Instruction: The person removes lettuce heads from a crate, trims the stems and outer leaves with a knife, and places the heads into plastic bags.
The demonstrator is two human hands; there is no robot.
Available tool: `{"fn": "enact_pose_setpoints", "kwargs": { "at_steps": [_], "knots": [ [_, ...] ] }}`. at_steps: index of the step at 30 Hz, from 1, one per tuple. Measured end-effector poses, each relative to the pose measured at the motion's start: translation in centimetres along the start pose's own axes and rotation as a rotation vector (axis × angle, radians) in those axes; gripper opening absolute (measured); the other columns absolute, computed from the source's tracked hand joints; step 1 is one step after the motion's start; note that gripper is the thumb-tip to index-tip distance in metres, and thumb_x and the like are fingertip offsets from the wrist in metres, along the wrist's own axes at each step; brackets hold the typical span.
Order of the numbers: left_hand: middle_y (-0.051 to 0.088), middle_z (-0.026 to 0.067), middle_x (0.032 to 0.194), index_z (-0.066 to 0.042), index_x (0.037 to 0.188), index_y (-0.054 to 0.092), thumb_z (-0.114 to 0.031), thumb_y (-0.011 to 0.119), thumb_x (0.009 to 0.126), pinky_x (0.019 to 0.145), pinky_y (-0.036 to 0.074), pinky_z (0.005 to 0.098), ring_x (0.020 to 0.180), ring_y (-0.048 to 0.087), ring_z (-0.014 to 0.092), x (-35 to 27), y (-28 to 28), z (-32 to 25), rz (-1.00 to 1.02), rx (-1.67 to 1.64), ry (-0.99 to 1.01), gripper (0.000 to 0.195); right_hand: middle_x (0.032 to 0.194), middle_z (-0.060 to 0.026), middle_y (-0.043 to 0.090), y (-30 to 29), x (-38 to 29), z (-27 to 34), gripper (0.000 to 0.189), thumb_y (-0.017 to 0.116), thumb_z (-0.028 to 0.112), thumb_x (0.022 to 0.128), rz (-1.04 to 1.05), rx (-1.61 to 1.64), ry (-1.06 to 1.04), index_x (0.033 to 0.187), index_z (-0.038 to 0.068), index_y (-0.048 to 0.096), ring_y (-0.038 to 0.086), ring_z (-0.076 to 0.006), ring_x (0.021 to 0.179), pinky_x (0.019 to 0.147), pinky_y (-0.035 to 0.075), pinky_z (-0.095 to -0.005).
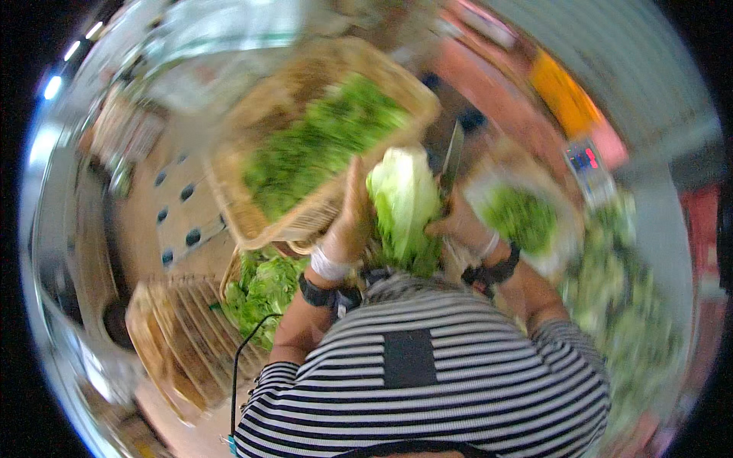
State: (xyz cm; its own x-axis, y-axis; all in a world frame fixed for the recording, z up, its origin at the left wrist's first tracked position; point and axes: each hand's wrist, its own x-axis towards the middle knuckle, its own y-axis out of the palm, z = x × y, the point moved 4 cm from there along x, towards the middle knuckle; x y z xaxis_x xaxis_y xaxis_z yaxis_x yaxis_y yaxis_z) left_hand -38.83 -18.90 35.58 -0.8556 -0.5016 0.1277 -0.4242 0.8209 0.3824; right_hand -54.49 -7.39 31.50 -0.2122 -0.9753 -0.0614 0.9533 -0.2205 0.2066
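A head of pale green leafy vegetable, probably lettuce (405, 200), is upright between my two hands, its whitish end up and its greener leaves down towards my body. Along its left side lies my left hand (350, 220), the palm against it and the fingers stretched upward. A knife (454, 157) is in my right hand (461, 220), its blade pointing away from me; the fingers of that hand also touch the vegetable's right side. Just beyond my left hand sits a large tan plastic basket (428, 109) holding loose green leaves (326, 140). Motion blurs the leaves and basket.
More leafy heads (266, 286) lie in a container under my left forearm. A ribbed tan crate (177, 343) stands lower left. To the right are a pale bag or bowl of greens (564, 252), a device with a red-lit display (590, 172) and a leaf pile (621, 309).
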Motion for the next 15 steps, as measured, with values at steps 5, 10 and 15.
{"fn": "enact_pose_setpoints", "kwargs": {
  "at_steps": [5,10,15],
  "knots": [
    [0.014,0.0146,0.152,-0.015,0.149,0.006,-0.034,0.051,0.090,0.112,0.015,0.0421,0.140,0.015,0.028,7.2,5.3,7.9,-0.111,0.227,-0.118,0.077,0.101,-0.0105,0.060,-15.0,-14.6,-3.2,0.058,0.074,0.008,0.069,-0.553,-0.080,0.215,0.119,-0.002,0.046,0.057,-0.0190,0.087,0.076,0.049,-0.0317],
    [0.031,0.0214,0.141,-0.012,0.148,0.012,-0.022,0.073,0.074,0.101,0.035,0.0408,0.128,0.036,0.032,12.4,11.5,17.8,-0.058,0.964,0.092,0.096,0.103,-0.0089,0.059,-22.9,-28.0,-4.4,0.059,0.068,-0.001,0.073,-1.215,-0.072,0.199,0.125,-0.001,0.041,0.059,-0.0179,0.086,0.076,0.050,-0.0286],
    [0.046,0.0205,0.132,-0.018,0.138,0.037,-0.037,0.077,0.067,0.092,0.043,0.0443,0.115,0.048,0.039,16.8,10.4,27.3,-0.019,1.524,-0.364,0.084,0.103,-0.0097,0.060,-26.7,-27.5,-2.9,0.064,0.077,0.005,0.068,-1.134,-0.315,0.085,0.122,-0.001,0.042,0.059,-0.0195,0.089,0.079,0.049,-0.0305]
  ]
}}
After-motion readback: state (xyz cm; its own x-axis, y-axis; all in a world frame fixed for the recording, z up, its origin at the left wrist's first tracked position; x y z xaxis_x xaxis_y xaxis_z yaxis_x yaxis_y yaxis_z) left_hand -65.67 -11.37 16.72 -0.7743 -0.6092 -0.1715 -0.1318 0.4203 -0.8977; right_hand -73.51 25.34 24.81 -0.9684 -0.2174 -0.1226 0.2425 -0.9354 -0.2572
